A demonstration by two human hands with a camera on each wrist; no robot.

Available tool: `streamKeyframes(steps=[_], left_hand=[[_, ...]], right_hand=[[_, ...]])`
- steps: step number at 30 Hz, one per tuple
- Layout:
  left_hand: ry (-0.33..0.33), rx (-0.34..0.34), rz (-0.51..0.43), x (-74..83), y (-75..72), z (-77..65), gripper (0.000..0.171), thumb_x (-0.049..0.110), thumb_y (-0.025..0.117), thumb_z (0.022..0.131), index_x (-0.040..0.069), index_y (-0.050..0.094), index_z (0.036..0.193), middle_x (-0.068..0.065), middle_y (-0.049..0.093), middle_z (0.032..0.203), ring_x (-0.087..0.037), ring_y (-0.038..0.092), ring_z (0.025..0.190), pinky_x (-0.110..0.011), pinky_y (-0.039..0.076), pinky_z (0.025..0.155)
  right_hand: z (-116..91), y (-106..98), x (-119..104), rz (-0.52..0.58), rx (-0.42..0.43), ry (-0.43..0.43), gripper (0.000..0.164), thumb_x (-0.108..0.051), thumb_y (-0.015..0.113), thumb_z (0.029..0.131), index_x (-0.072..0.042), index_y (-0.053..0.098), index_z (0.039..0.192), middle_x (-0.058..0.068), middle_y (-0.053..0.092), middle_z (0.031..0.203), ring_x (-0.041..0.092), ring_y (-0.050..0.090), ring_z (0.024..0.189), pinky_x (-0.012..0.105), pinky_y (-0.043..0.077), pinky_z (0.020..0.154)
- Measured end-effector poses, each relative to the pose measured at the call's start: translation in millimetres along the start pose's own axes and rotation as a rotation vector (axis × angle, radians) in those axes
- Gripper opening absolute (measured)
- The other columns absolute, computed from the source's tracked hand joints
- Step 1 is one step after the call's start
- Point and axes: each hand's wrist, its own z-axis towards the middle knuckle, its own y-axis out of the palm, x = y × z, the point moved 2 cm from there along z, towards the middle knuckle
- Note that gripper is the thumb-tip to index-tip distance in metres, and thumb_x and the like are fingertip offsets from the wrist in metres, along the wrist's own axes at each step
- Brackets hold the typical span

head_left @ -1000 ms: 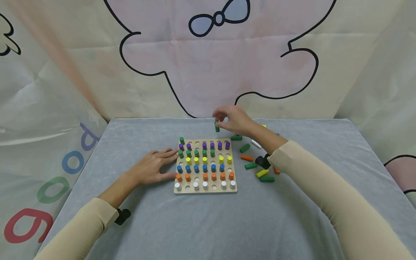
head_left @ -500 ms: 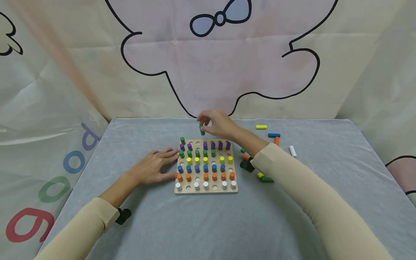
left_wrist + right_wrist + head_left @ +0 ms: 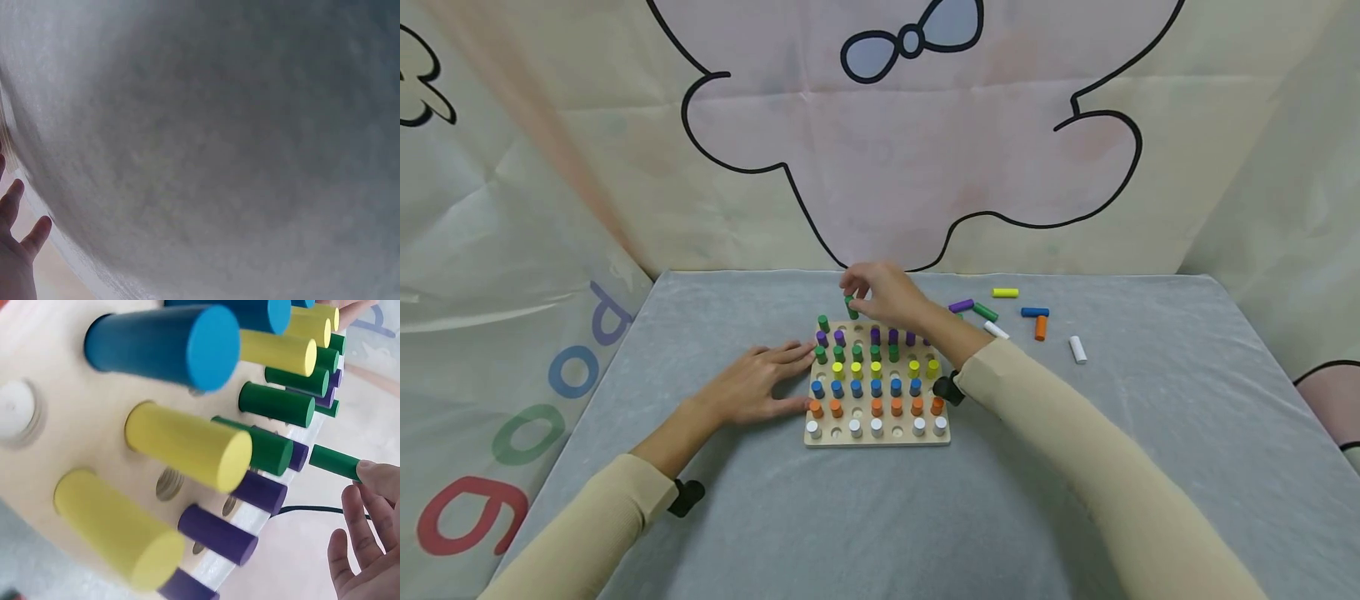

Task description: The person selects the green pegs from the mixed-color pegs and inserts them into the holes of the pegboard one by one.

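"Leftward along the far edge of the pale, square wooden pegboard [image 3: 850, 443]: that's how the right hand [image 3: 883, 293] has moved since the earlier frame, bringing a slim green cylindrical peg [image 3: 852, 307] with it."

"Where is that peg against the board now?"

"By the board's far edge, just right of a matching green cylinder [image 3: 823, 323] that stands in the far-left corner. Its long axis is near upright, with the top tipped toward the board's left side and the lower end free, pointing down. I'd judge the coming move turns on that tilt and on where the lower end lies over the far row."

"And the fingers?"

"Right thumb and forefinger pinch the peg's upper end. The left hand [image 3: 760, 382] is farther from it, grasping nothing, its straight fingers touching the board's left edge."

"What can't you make out?"

"Whether the lower end is above the board or just beyond its far edge. The right hand hides part of the far row, and the right forearm [image 3: 951, 335] covers the board's far-right corner. From the left wrist, it's mostly blurred grey cloth on the bench [image 3: 206, 156], with the left hand cut off at the border."
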Motion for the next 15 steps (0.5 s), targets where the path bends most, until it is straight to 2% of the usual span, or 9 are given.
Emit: streamKeyframes(steps=[15], left_hand=[[-0.008,-0.003,-0.003,0.9,-1.1,0.1,0.078,0.061,0.059,0.092,0.009,0.046,0.149,-0.005,0.035,0.158,-0.032,0.036,0.144,-0.059,0.035,0.108]], right_hand=[[11.0,12.7,-2.5,0.016,-0.046,0.081,0.025,-0.009,0.069,0.094,-0.007,0.066,0.118,0.001,0.071,0.107,0.016,0.064,0.099,0.030,0.051,0.087]])
